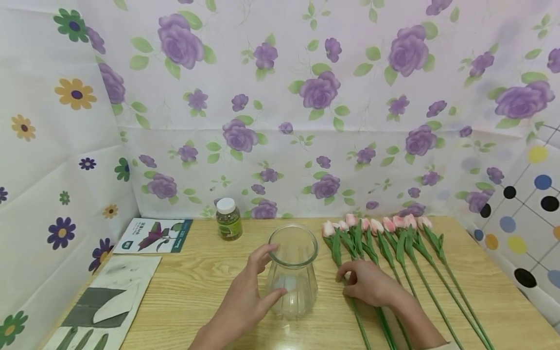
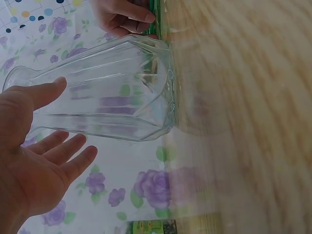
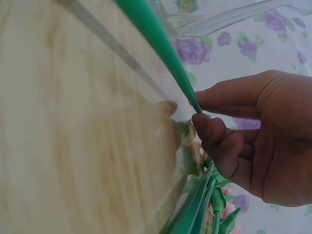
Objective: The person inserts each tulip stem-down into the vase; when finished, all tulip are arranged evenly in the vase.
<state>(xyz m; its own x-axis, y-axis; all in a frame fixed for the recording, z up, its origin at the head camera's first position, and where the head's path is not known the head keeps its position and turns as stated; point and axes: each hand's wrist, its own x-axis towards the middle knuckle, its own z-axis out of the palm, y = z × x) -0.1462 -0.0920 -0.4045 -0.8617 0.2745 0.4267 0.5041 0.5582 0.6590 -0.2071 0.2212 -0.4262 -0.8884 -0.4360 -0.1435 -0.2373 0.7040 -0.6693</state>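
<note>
Your left hand (image 1: 247,291) reaches in from the near side with its fingers apart and loosely extended around the upright glass vase (image 1: 303,287), thumb across the near side and index finger up by the rim. You cannot tell how firmly they touch the glass. Your right hand (image 1: 369,284) bends in over the flowers, thumb and fingertips pinching one green stem (image 3: 163,51) just to the right of the vase. The other tulips (image 1: 409,243) lie side by side farther right, pink heads away from you.

Your right hand and forearm cover parts of several stems, and their lower ends run off the bottom edge. In the left wrist view, your index finger is hard to make out and the jar (image 1: 229,227) is cut off.

The table (image 1: 192,291) is pale wood with a glossy surface. A printed card (image 1: 150,236) and a grey-and-white packet (image 1: 105,304) lie at its left. Purple-flowered sheeting (image 1: 280,109) hangs behind; daisy-patterned sheeting (image 1: 32,204) stands left, dotted sheeting (image 1: 527,218) right.
</note>
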